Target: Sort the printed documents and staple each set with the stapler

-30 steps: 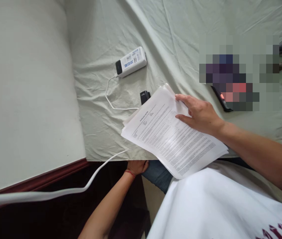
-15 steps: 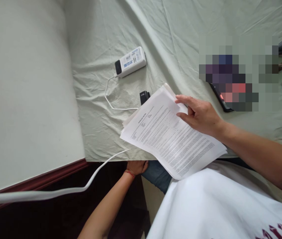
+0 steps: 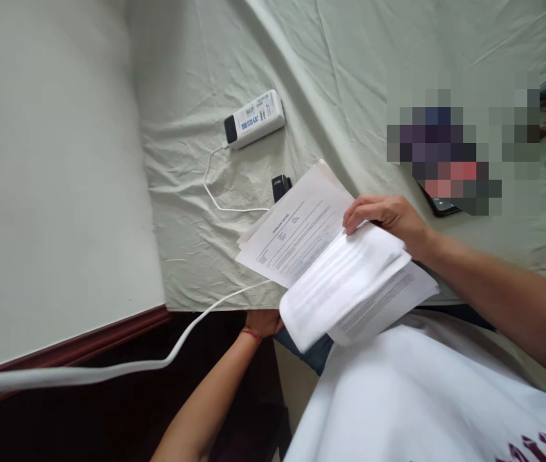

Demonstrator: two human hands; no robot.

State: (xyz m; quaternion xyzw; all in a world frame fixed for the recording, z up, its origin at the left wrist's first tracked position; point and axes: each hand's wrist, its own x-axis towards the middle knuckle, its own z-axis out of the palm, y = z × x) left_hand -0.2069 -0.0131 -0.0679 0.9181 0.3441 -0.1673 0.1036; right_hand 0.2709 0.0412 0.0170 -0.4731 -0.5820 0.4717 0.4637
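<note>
A stack of printed papers (image 3: 296,237) lies slanted across the table's near edge. My right hand (image 3: 388,218) is closed on a sheet of paper (image 3: 344,276), fingertips on top at its upper edge. That sheet curls over toward me, blurred by motion, and covers part of the printed page beneath. Below the table edge, my left hand (image 3: 260,323) rests near my leg, beside the papers' lower left side. A red string circles that wrist; its fingers are mostly hidden, and I cannot see anything in them.
A white power bank (image 3: 256,120) with a cable sits on the wrinkled green cloth (image 3: 181,250). Beyond the papers is a small black object (image 3: 281,187). A thick white cable (image 3: 171,356) crosses the left side. At right lies a dark device (image 3: 441,205), mostly pixelated.
My right hand has gone from lying on the page with loose fingers to gripping a sheet, which is now bent over toward me. My left hand has stayed nearly still.
</note>
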